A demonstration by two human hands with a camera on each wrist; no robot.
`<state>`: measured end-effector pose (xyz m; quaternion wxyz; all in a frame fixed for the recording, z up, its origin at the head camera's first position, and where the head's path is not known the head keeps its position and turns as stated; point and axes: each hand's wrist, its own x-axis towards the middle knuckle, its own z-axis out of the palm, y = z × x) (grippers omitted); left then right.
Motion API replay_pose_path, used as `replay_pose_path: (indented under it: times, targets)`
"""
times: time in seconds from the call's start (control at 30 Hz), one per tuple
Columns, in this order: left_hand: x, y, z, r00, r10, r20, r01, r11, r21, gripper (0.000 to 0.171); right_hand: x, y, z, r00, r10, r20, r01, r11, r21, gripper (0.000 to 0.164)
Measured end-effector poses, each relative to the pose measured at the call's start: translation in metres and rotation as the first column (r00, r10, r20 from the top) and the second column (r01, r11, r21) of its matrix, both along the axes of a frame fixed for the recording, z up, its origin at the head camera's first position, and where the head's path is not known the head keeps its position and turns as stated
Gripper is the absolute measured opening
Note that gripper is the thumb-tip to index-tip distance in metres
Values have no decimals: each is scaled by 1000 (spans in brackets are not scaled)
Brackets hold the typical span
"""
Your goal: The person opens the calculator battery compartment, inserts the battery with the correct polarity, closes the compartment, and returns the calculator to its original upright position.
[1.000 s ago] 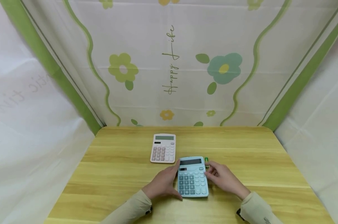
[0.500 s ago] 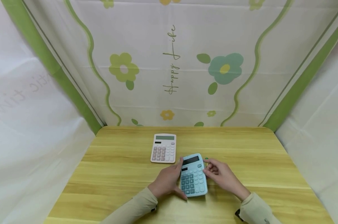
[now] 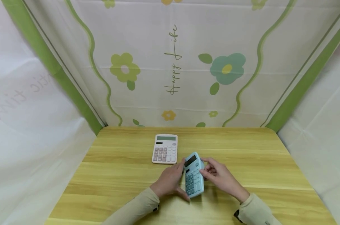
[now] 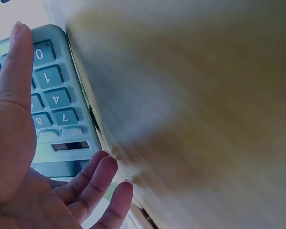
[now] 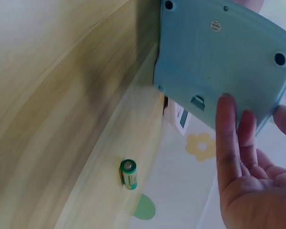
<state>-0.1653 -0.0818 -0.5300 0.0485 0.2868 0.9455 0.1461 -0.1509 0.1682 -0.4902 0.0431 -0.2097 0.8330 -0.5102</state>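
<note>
A light blue calculator (image 3: 194,176) stands tilted on its left edge, its right side raised off the table. My left hand (image 3: 170,178) holds that lower side, thumb at the bottom corner and fingers at the top corner beside the display. With my right hand (image 3: 221,175) I pinch the raised edge, thumb at the rim and fingertips on the back. The right wrist view shows the calculator's underside (image 5: 209,62), with dark round feet and a small latch. A green battery (image 5: 129,176) is on the table beyond it; in the head view it is hidden.
A pinkish-white calculator (image 3: 171,143) lies face up behind the blue one, to its left. The wooden table (image 3: 113,178) ends at a flower-printed curtain (image 3: 147,93), with more white cloth (image 3: 32,131) hanging on both sides.
The blue calculator has gone from nearly flat to steeply tilted, its right edge raised and turned left. Both hands moved with it. The battery has become hidden in the head view.
</note>
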Motion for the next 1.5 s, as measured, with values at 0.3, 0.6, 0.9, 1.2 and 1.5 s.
replay_pose_path:
  times: [0.3, 0.6, 0.9, 1.2, 1.5]
  targets:
    - [-4, 4, 1, 999, -38, 2, 38, 999, 6, 161, 2, -16, 1, 994, -103, -29, 106, 990, 90, 50]
    - [-4, 10, 2, 997, -72, -4, 72, 994, 82, 166, 3, -28, -2, 996, -92, 9, 88, 972, 216, 61]
    - [4, 8, 14, 996, -90, -26, 93, 978, 186, 170, 10, -31, -4, 991, -130, 37, 112, 944, 310, 69]
    - [4, 2, 26, 994, -110, -7, 109, 973, 204, 160, 7, -34, -3, 986, -144, 82, 108, 934, 340, 78]
    - [10, -6, 31, 989, -135, -54, 141, 981, 133, 152, 7, -34, -2, 991, -128, 42, 102, 917, 385, 72]
